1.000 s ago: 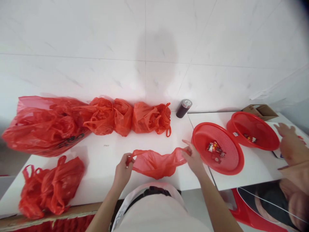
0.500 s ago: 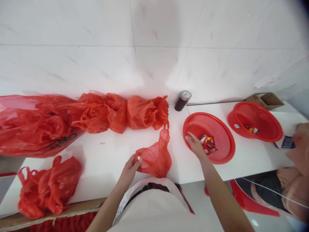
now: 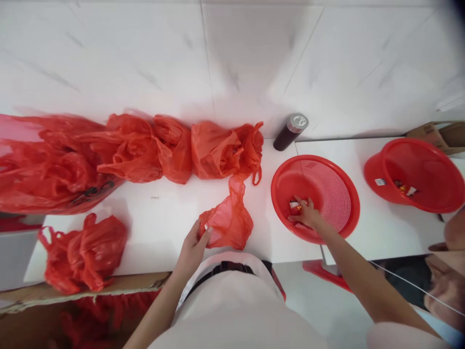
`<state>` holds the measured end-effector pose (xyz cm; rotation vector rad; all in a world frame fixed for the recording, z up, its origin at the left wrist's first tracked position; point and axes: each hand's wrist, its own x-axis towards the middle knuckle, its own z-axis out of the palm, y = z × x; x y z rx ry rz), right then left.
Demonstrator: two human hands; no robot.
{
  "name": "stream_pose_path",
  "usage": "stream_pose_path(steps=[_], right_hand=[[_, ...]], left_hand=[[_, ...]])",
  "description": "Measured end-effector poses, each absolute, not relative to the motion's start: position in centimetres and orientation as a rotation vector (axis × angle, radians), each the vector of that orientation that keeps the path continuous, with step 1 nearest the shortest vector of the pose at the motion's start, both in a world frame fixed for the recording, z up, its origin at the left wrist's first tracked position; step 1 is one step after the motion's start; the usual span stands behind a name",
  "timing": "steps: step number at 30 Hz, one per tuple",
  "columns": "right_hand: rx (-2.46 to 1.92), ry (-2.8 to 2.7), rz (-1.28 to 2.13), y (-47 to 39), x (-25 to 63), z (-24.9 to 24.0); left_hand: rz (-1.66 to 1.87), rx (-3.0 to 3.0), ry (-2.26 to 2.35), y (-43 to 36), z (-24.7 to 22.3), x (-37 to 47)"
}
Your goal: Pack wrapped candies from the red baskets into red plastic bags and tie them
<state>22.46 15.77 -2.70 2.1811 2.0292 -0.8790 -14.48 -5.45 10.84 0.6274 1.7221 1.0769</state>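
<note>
My left hand (image 3: pixel 196 242) pinches the edge of a thin red plastic bag (image 3: pixel 232 225) that lies with its mouth spread on the white table in front of me. My right hand (image 3: pixel 308 213) reaches into a red plastic colander (image 3: pixel 278 177) with a mesh side. Its fingers are apart, over a few small wrapped packets (image 3: pixel 294 205) at the bottom. The hand covers part of them, and I cannot make out what is in them.
Several filled red bags (image 3: pixel 214 150) line the wall, beside a dark flask (image 3: pixel 290 132). More red bags (image 3: pixel 85 252) lie at the near left, above a cardboard box (image 3: pixel 119 286). A second red basket (image 3: pixel 379 167) with small packets stands right, near another person's arm (image 3: pixel 456 232).
My right hand has moved from the colander's left side onto the packets, its forearm now coming in from the right. My left hand keeps hold of the bag's edge. The view has shifted.
</note>
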Motion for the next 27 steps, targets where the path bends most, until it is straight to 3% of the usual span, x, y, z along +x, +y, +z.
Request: stream_pose_path(steps=[11, 19, 21, 24, 27], right_hand=[[2.464, 1.799, -1.408, 14.6, 21.8, -3.1], [2.759, 1.695, -1.99, 16.3, 19.8, 3.6], [2.645, 1.651, -2.366, 14.7, 17.1, 6.2], [2.098, 1.533, -2.921, 10.5, 11.2, 8.7], [1.694, 1.714, -2.823, 5.8, 4.8, 8.3]], left_hand=[[0.949, 0.844, 1.759, -5.2, 11.9, -13.9], [0.863, 0.993, 1.727, -5.8, 12.0, -13.9], [0.849, 1.014, 1.713, -5.8, 12.0, -13.7], [0.843, 1.03, 1.682, -5.6, 12.1, -13.2], [0.87, 1.04, 1.655, -5.5, 12.3, -12.9]])
